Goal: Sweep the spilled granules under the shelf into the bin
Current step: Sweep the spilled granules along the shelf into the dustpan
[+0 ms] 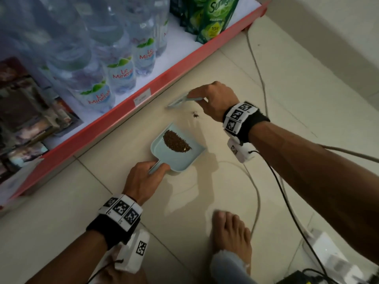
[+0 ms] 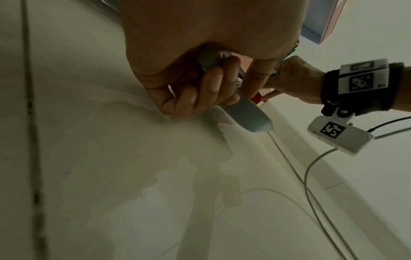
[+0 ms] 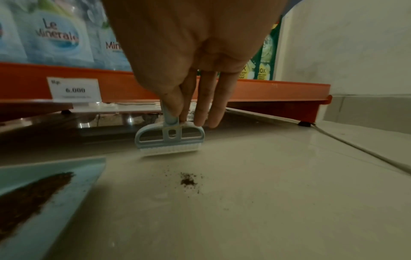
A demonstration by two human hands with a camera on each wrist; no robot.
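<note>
Right, low on the tiled floor (image 1: 266,201) by the red-edged shelf (image 1: 131,111). Left hand (image 1: 143,179) is clenched round the handle of the pale blue dustpan (image 1: 174,156), fingers wrapped tight in the wrist view; pan sits flat on the tile w/ a dark crescent of granules (image 1: 176,141) already in it. Right hand (image 1: 215,100) pinches the handle of the small blue brush (image 3: 170,140), thumb & forefinger on it, other fingers straight down; bristles just at the shelf's front edge. Small leftover patch of granules (image 3: 188,181) lies on the floor betw. brush & pan, right of the pan's mouth, near side of the brush. Water bottles (image 1: 121,74) & green sachets (image 1: 209,19) on the shelf. White cable (image 1: 257,64) runs along the far right. Bare foot (image 1: 231,234) near.
</note>
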